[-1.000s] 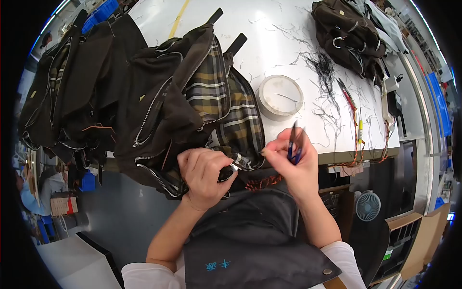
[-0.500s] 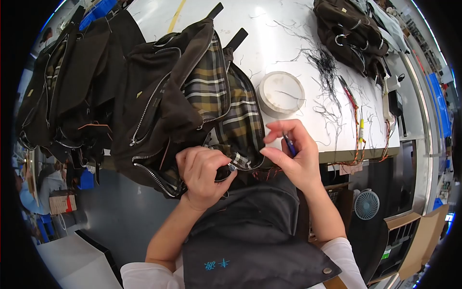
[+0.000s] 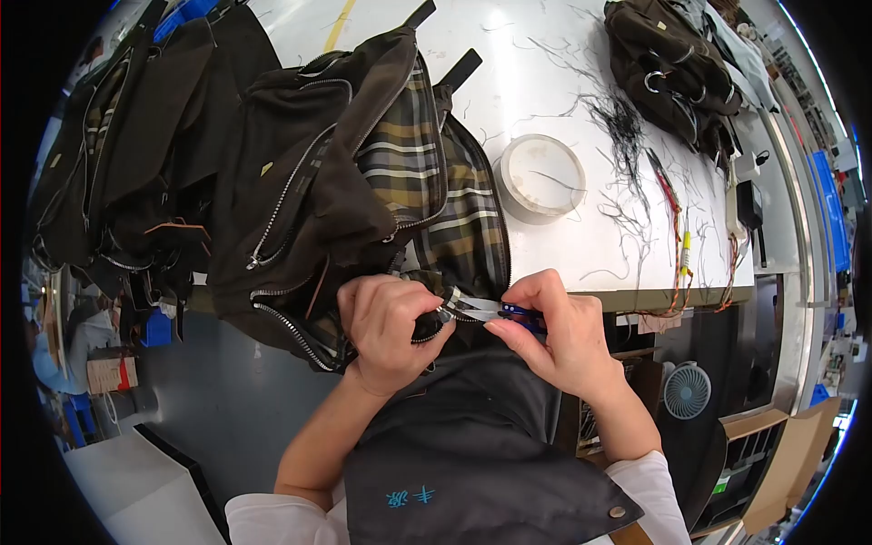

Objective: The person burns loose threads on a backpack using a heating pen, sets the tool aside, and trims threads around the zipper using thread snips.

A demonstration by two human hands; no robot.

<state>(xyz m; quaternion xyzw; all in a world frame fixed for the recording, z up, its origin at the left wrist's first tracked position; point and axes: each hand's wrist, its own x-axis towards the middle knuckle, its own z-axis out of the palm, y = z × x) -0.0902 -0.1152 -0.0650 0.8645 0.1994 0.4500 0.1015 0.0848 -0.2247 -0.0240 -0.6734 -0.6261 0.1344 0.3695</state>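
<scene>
A dark brown bag [image 3: 318, 182] lies open at the table's front edge, its plaid lining [image 3: 404, 154] and metal zippers showing. My left hand [image 3: 392, 331] is closed on the zipper edge of this bag; a small shiny metal piece shows at its fingertips. In my right hand [image 3: 568, 336] are small thread snips [image 3: 481, 309] with blue handles, pinched between thumb and fingers. Their blades point left and reach the bag's edge beside my left fingertips. Whether a thread lies between the blades is too small to tell.
A round white container [image 3: 542, 177] stands behind my right hand. Loose dark threads [image 3: 620, 132] lie on the white table [image 3: 509, 73]. Red-handled tweezers or snips and a yellow pen with cords are at the right. More dark bags [image 3: 668, 73] lie at the back right and far left.
My right hand has turned the snips from upright or tucked in the palm to pointing left, and brought them to my left fingertips. My left hand has kept its hold.
</scene>
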